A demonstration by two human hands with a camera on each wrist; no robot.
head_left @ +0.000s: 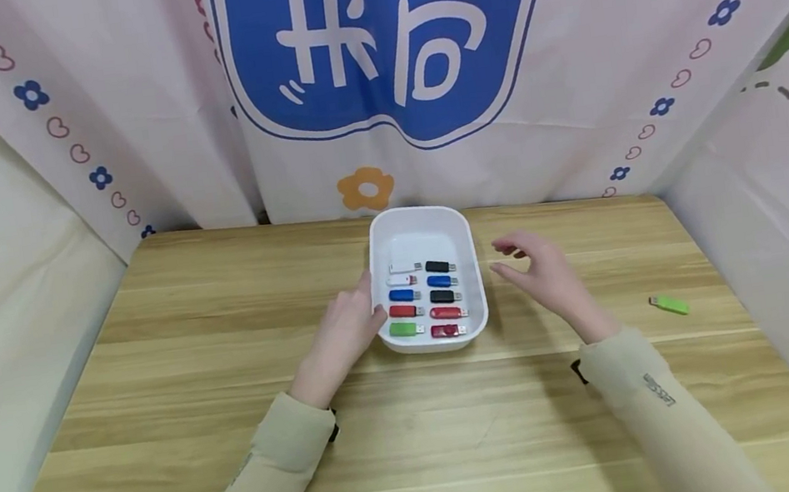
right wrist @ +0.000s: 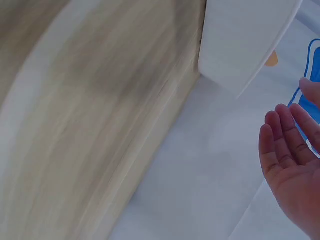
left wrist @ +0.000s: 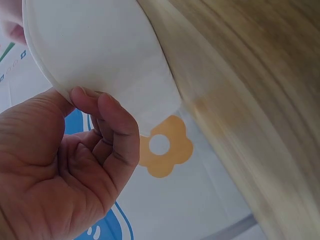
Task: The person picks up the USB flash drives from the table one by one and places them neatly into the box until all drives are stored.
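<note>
A white plastic tray (head_left: 421, 240) stands at the back middle of the table, with USB flash drives in two columns in its middle and near part. The left column has white drives, a blue drive (head_left: 405, 295), a red drive (head_left: 405, 311) and a green drive (head_left: 403, 329). Black, blue and red ones make up the right column. My left hand (head_left: 346, 328) grips the tray's left rim, thumb over the edge; its curled fingers show in the left wrist view. Right of the tray, my right hand (head_left: 545, 271) hovers with loosely bent fingers, holding nothing and apart from the wall.
A lone green USB drive (head_left: 671, 305) lies on the wooden table (head_left: 422, 444) to the right, beyond my right forearm. Behind the table's back edge hangs a printed white cloth (head_left: 543, 116); white cloth also borders both sides.
</note>
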